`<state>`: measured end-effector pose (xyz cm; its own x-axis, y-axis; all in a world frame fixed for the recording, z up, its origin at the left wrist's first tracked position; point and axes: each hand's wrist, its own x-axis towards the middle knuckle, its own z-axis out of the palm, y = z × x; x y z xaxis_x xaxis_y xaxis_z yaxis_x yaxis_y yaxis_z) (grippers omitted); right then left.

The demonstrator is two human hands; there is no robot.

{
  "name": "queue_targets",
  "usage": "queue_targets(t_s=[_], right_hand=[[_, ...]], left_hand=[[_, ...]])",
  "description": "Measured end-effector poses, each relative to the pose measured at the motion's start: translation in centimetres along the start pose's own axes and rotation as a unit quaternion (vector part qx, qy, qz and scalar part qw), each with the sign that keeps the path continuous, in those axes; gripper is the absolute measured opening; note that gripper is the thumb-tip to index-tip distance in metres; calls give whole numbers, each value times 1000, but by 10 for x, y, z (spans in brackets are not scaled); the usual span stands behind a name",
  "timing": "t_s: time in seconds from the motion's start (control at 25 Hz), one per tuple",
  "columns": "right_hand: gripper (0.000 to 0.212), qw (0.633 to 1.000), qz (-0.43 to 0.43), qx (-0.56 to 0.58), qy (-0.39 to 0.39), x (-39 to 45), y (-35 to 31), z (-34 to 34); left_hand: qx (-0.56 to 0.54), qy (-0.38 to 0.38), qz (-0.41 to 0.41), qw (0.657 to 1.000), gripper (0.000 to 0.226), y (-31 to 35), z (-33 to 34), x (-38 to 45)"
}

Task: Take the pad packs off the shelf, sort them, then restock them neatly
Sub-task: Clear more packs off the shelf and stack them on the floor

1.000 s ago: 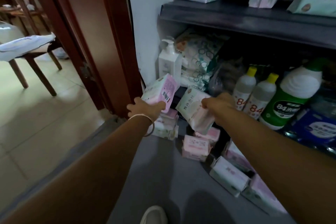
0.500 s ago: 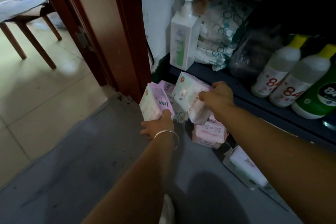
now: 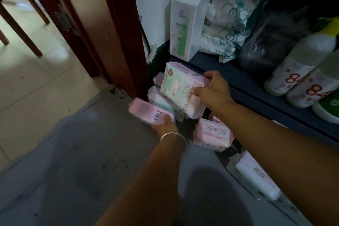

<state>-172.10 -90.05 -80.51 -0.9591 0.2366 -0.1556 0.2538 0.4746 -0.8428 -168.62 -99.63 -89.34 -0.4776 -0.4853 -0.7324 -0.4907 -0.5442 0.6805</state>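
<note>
The left hand (image 3: 165,124) grips a pink pad pack (image 3: 149,113) low over the grey floor (image 3: 88,161), its far end toward the door frame (image 3: 119,42). The right hand (image 3: 212,90) pinches a white-and-mint pad pack (image 3: 180,88) by its right end, tilted (barcode side up) just below the shelf edge (image 3: 256,97). More packs (image 3: 211,135) line the floor beside the shelf; bare floor spreads to the left.

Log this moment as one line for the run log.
left hand holds pink pack | right hand holds white pack over floor stack | shelf restock not begun
</note>
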Motion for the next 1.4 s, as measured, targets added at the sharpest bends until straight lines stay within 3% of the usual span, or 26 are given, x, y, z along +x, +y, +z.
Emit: queue_targets(t_s=[0.12,0.2,0.36,0.52,0.64,0.72,0.96,1.24,1.4], right_hand=[[59,1000,3,1,-18,8,1,10],[60,1000,1,4,-28,13,2,19],[61,998,-22,13,-50,21,1,35],[57,996,-67,16,-64,31,-2,50],[57,985,-120,-95,-75,35,8,59],[64,974,-133,-162,-91,36,18,62],[91,960,-127,-200,-146,36,13,44],[76,960,-139,-195,-144,13,-22,-22],[68,960,-175,-198,-90,-12,-61,-87]], left_hand=[[40,29,-36,998,42,12,-3,23],[106,39,6,994,37,16,-13,31],[274,71,131,950,39,29,-21,35],[281,34,212,935,35,40,-18,43],[275,10,242,930,33,41,-15,52],[268,-2,264,927,32,43,-13,53],[282,-11,293,914,35,57,-4,37],[280,-67,364,886,37,97,13,-22],[295,-127,437,840,38,126,30,-76]])
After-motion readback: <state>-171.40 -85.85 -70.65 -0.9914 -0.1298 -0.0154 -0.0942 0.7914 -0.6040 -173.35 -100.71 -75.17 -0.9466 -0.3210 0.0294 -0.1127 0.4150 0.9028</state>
